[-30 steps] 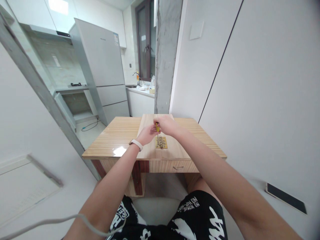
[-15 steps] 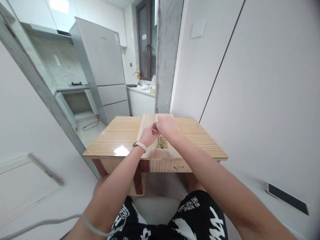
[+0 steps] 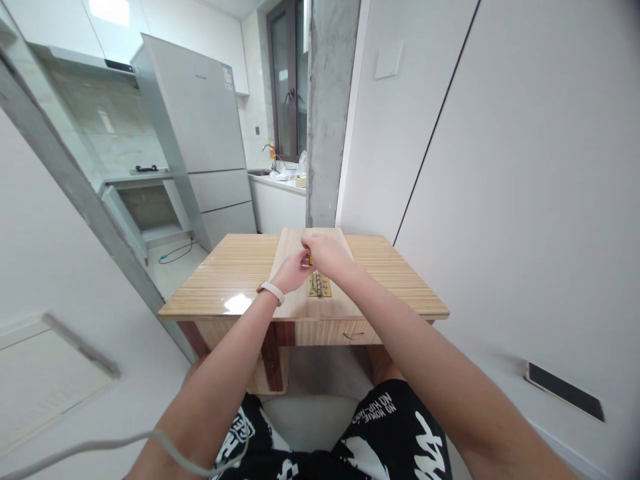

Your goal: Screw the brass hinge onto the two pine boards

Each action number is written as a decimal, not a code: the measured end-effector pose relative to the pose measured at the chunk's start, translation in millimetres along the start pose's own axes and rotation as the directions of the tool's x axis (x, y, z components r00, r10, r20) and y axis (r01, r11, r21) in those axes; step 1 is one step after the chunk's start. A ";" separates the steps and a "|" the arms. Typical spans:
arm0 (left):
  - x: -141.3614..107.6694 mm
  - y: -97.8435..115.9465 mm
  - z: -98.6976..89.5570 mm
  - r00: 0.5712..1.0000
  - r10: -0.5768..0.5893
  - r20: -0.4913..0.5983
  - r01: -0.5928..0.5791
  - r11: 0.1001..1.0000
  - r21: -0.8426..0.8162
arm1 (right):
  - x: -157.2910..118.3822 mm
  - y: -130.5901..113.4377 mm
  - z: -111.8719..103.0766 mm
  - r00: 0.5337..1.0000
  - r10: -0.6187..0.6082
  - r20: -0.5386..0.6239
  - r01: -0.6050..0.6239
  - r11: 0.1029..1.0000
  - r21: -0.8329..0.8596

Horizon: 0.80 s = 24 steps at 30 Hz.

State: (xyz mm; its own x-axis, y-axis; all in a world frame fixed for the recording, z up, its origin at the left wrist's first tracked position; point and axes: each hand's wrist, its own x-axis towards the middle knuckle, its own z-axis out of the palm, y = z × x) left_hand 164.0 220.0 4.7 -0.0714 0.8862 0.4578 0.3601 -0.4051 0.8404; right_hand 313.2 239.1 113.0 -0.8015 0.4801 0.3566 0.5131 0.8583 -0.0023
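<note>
Two pale wooden boards (image 3: 293, 303) lie side by side on the wood-grain table (image 3: 200, 280), their seam running away from me. A brass hinge (image 3: 319, 285) lies across that seam near the front, just on my side of the hands. Over the boards behind it, my left hand (image 3: 293, 270) is closed, its fingertips pinched together. My right hand (image 3: 327, 255) is closed too, bent over from the right with its fingertips near the left ones. A small yellow sliver shows between the hands; what they hold is mostly hidden by the fingers.
A drawer front with a handle (image 3: 353, 335) is under the table's near edge. White wall panels (image 3: 500, 200) stand close on the right. A grey cable (image 3: 125, 440) crosses by my left forearm. The fridge (image 3: 200, 120) stands beyond the table at left.
My right hand has turned a little, its fingers reaching further left. A yellow sliver now shows between the hands. The whole view has shifted slightly; the hinge stays on the boards.
</note>
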 end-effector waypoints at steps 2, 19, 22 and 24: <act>1.0 -3.8 0.4 0.999 0.013 0.039 -0.008 0.993 -0.117 | 2.2 7.7 1.5 0.999 -0.051 -0.007 0.052 0.998 0.038; -8.9 9.1 11.3 0.978 0.038 -0.206 0.002 0.981 0.193 | -3.3 -6.7 -0.9 0.976 0.218 -0.019 -0.219 0.973 -0.072; -8.7 12.4 16.0 0.962 0.051 -0.268 0.013 0.973 0.231 | -5.2 -14.7 -0.1 0.967 0.255 -0.029 -0.256 0.964 -0.067; -7.1 13.0 16.4 0.961 0.059 -0.268 0.004 0.973 0.230 | -6.3 -16.0 0.0 0.968 0.247 -0.031 -0.249 0.966 -0.068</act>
State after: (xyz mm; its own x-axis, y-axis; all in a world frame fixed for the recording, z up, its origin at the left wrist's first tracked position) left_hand 184.4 212.1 7.6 -0.2970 0.7676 0.5680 0.5640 -0.3390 0.7530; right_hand 310.0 222.3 110.8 -0.6398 0.6717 0.3736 0.7161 0.6974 -0.0276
